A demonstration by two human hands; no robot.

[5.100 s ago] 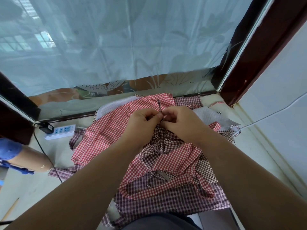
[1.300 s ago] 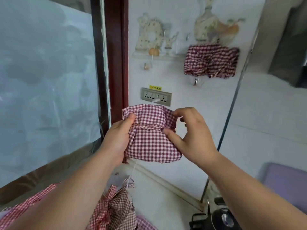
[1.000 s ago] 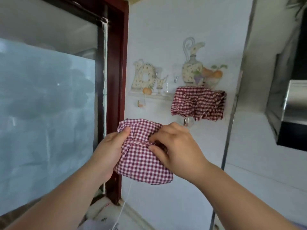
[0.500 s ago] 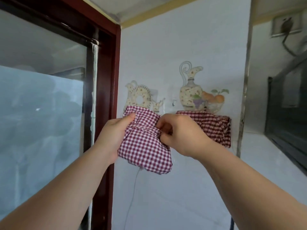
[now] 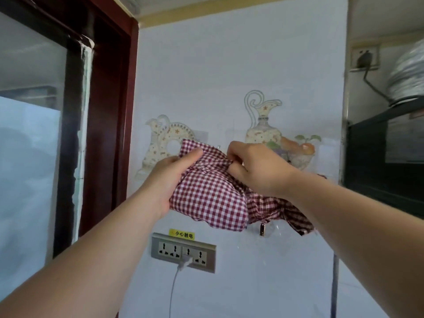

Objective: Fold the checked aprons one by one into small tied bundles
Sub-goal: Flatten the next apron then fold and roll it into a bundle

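Observation:
I hold a red-and-white checked apron bundle (image 5: 211,198) up against the white wall at chest height. My left hand (image 5: 174,173) grips its left side, thumb lying over the top edge. My right hand (image 5: 257,168) pinches the gathered cloth at the bundle's upper right. Behind and to the right hangs a darker checked apron bundle (image 5: 277,210) on the wall, partly hidden by my right wrist.
A wall socket strip (image 5: 183,252) with a white plug and cable sits below the bundle. A small wall hook (image 5: 262,228) shows under the hanging bundle. A dark red window frame (image 5: 110,115) stands left, a black cabinet (image 5: 385,161) right. Jug decals decorate the wall.
The view swung from the aprons on the sill up to the wall. Both hands carried the tied bundle up next to the hanging one. My right hand went from its side to its top.

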